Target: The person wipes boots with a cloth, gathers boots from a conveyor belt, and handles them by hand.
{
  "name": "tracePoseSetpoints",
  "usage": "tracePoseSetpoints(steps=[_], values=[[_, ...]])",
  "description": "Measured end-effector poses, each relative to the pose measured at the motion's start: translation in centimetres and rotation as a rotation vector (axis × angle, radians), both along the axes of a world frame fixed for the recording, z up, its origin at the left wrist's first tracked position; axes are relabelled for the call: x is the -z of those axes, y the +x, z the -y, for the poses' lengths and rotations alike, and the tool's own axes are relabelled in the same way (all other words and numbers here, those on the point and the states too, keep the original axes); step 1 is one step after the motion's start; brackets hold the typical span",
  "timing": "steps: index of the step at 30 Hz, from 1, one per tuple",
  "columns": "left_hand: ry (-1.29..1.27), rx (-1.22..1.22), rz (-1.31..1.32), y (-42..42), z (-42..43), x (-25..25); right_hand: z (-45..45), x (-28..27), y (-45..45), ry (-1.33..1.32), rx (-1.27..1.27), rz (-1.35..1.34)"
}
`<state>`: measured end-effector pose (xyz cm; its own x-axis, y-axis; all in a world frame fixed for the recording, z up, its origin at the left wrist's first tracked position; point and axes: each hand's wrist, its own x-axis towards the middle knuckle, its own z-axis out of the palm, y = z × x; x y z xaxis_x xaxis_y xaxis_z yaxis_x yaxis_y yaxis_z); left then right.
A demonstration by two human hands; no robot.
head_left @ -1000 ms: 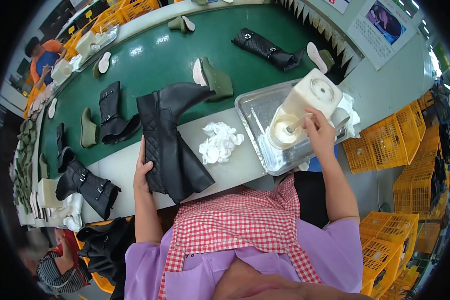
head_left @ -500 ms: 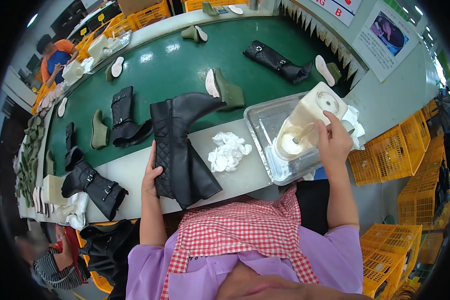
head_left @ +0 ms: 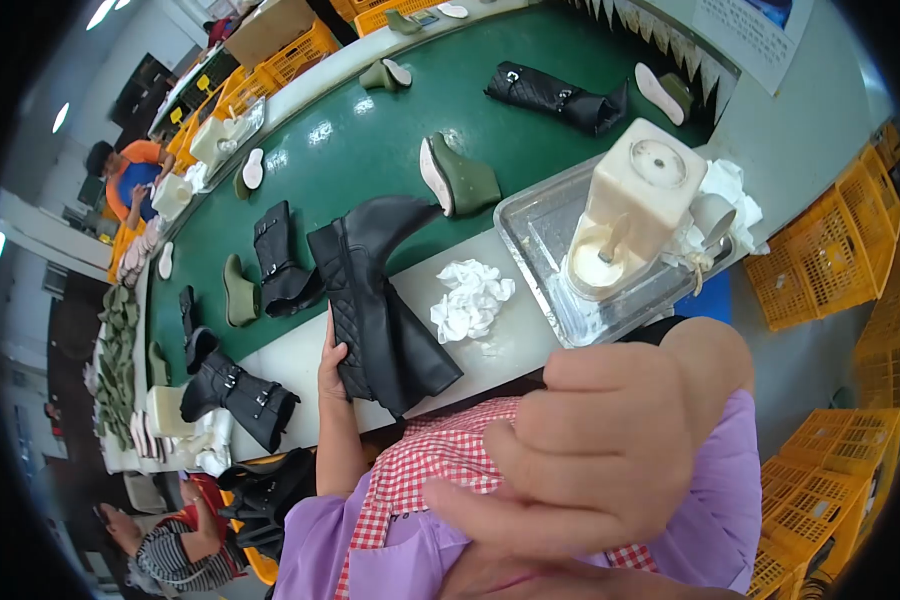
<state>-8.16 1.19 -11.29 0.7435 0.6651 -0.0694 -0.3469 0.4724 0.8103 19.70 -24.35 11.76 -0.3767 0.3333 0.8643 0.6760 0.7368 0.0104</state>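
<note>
My left hand (head_left: 333, 365) grips the quilted shaft of a tall black boot (head_left: 375, 310), which is upside down, its sole end tilted up over the green belt. My right hand (head_left: 600, 440) is raised close to the camera, fingers curled in, and nothing shows in them. Beyond it, a metal tray (head_left: 545, 285) holds a cream plastic glue bottle (head_left: 642, 180) with an open cup of white glue (head_left: 597, 272) at its foot. A brush (head_left: 615, 240) stands in the cup. Crumpled white paper (head_left: 470, 300) lies between boot and tray.
Black boots (head_left: 555, 97) and green shoe forms (head_left: 463, 180) with pale insoles lie on the green belt (head_left: 370, 140). Another black boot (head_left: 240, 395) rests at the left edge. Yellow crates (head_left: 820, 250) stand at right. Co-workers (head_left: 135, 185) are at the far left and lower left.
My right hand has left the brush in the glue cup and come up toward the camera, fingers curled. My left hand still holds the boot. The whole view has tilted and shifted.
</note>
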Motion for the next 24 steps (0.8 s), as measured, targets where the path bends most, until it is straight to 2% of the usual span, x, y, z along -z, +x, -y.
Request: tracePoseSetpoints(steps=[2,8,9,11,13,14,15,17,20,23,24], values=[[0.002,-0.021,-0.055,0.2,0.6,-0.7,0.1,0.5,0.1,0.092,-0.005,-0.078],[0.02,-0.044,-0.062,-0.4,0.0,0.3,0.9,-0.6,1.4,0.092,-0.076,-0.1],[0.0,-0.061,-0.076,-0.6,0.0,0.7,-0.5,0.1,0.5,0.321,-0.043,-0.211],[-0.008,-0.095,-0.089,-1.1,-0.5,1.2,-0.7,0.0,1.0,0.561,-0.028,-0.328],[0.003,-0.045,-0.061,-1.0,-0.7,1.5,1.1,-1.6,3.7,0.108,-0.172,0.121],[0.011,-0.058,-0.061,-1.1,-0.7,1.4,0.5,-1.0,2.9,0.116,-0.184,0.121],[0.002,-0.047,-0.052,-1.0,-0.7,1.3,-0.3,0.0,1.5,0.316,-0.139,-0.072],[-0.009,-0.03,-0.037,-0.9,-0.7,1.4,-0.6,0.4,0.7,0.51,-0.091,-0.267],[-0.008,-0.043,-0.033,-0.8,-0.5,1.1,-0.7,-0.1,0.9,0.477,-0.136,-0.205],[0.054,-0.034,-0.022,-0.6,-0.3,0.9,-0.9,-0.1,0.7,0.555,-0.155,-0.204],[0.053,-0.039,-0.021,-0.5,-0.2,0.8,-0.3,-0.4,0.8,0.457,-0.163,-0.193]])
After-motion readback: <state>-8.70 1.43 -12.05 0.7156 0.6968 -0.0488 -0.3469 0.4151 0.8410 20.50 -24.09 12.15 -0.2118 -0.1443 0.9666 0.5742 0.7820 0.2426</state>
